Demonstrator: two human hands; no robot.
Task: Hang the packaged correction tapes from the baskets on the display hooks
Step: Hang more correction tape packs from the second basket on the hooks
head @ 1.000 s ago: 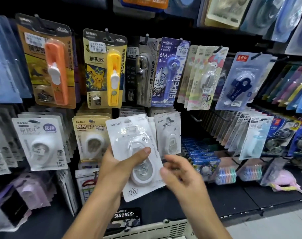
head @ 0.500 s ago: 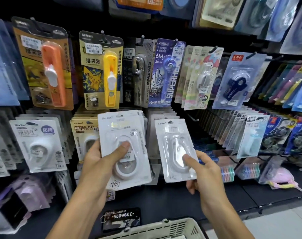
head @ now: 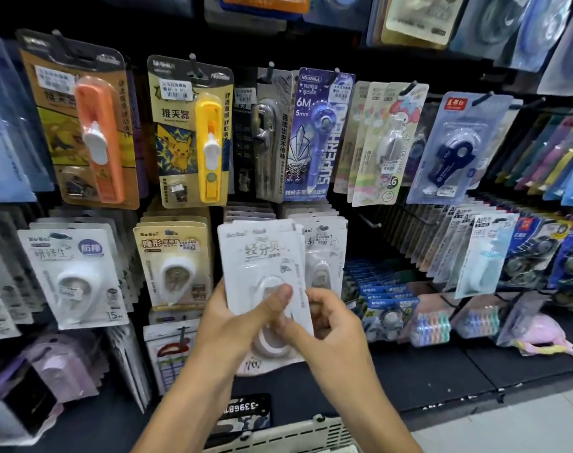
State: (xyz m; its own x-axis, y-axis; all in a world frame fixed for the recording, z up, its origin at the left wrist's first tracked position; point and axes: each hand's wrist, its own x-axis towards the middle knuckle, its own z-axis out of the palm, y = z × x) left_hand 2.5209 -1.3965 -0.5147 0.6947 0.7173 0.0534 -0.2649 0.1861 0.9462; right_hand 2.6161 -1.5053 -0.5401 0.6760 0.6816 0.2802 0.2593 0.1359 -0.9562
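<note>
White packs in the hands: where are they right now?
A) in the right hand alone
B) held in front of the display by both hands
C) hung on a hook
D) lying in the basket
B: the left hand grips the white packs with its thumb across the front, and the right hand pinches their right edge, off any hook.

Packs crowded nearly every hook on the display wall, so a hand found little room between the rows. One bare hook jutted out right of the white tape packs, with a dark gap below it above the blue boxes. The basket rim blocked the bottom edge, and the black shelf lay open toward the right.
</note>
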